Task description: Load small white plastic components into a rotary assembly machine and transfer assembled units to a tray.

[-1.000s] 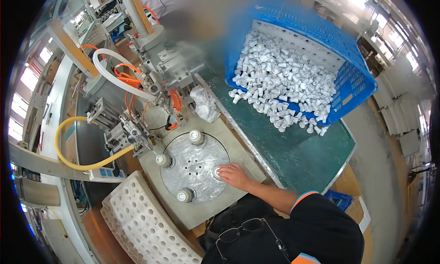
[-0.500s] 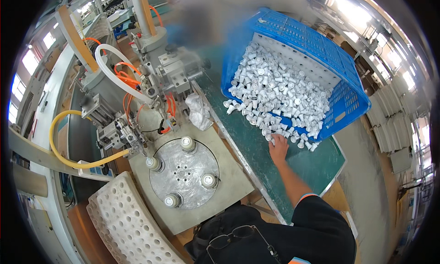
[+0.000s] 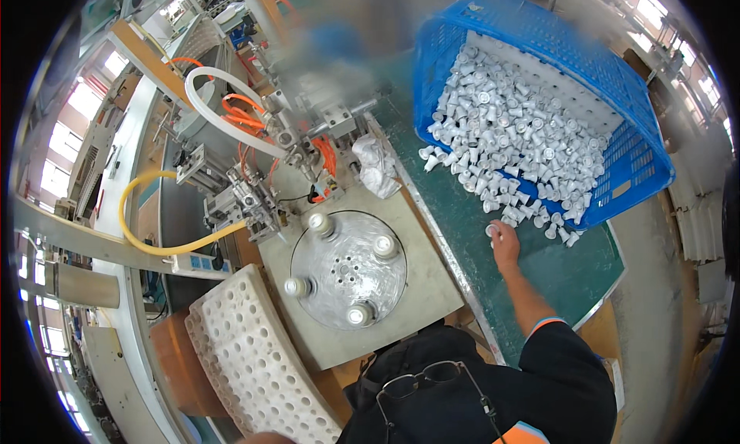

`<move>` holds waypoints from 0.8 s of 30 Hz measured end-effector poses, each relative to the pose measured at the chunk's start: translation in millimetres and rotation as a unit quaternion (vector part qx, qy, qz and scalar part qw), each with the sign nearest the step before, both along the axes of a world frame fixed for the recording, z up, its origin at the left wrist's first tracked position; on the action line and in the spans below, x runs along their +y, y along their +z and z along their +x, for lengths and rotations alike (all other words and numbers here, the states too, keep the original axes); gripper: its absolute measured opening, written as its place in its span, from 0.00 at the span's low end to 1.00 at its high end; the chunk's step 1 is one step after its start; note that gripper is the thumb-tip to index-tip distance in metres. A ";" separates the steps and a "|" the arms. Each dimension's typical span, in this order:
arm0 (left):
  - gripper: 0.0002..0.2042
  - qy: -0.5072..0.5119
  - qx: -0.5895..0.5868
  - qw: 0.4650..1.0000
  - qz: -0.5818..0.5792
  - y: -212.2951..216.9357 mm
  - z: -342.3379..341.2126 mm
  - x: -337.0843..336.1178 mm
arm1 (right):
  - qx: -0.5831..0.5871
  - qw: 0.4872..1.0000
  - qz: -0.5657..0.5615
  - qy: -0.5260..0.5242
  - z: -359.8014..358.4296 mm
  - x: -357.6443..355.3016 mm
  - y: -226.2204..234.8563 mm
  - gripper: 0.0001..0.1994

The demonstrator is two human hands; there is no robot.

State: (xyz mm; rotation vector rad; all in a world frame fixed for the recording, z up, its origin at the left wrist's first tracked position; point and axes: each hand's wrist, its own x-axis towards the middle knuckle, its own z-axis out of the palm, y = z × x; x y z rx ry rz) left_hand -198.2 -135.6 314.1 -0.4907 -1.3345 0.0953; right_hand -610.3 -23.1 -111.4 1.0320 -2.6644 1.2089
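My right hand (image 3: pixel 506 242) reaches out over the green mat (image 3: pixel 566 278) to the near edge of a heap of small white plastic caps (image 3: pixel 512 147). Its fingertips pinch one white cap (image 3: pixel 491 230). The heap spills from a tilted blue mesh basket (image 3: pixel 628 147). To the left lies a round metal disc (image 3: pixel 339 278) with several posts, each carrying a white cap, such as one at the back (image 3: pixel 320 223) and one at the front (image 3: pixel 357 315). My left hand is out of sight.
Behind the disc stands a machine head (image 3: pixel 297 147) with orange and white hoses, and a yellow hose (image 3: pixel 142 236) loops at the left. A white perforated tray (image 3: pixel 250 359) sits near left. A crumpled clear bag (image 3: pixel 378 166) lies by the mat's edge.
My right hand left the round disc and moved right to the heap of caps. It now holds one cap at the heap's near edge.
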 end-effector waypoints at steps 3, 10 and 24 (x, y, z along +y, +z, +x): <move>0.10 0.273 -0.245 0.838 0.404 -136.5 -12.5 -25.7 | -0.142 0.982 -0.104 -0.062 -0.7 11.3 -12.8 0.07; 0.22 0.202 -0.594 0.490 0.605 -334.8 -67.3 -45.2 | -0.593 0.783 -0.187 0.001 97.1 -8.0 36.8 0.08; 0.17 0.098 -0.623 0.533 0.564 -324.7 -46.0 -87.7 | -0.391 0.880 0.047 0.264 188.6 -94.6 58.6 0.11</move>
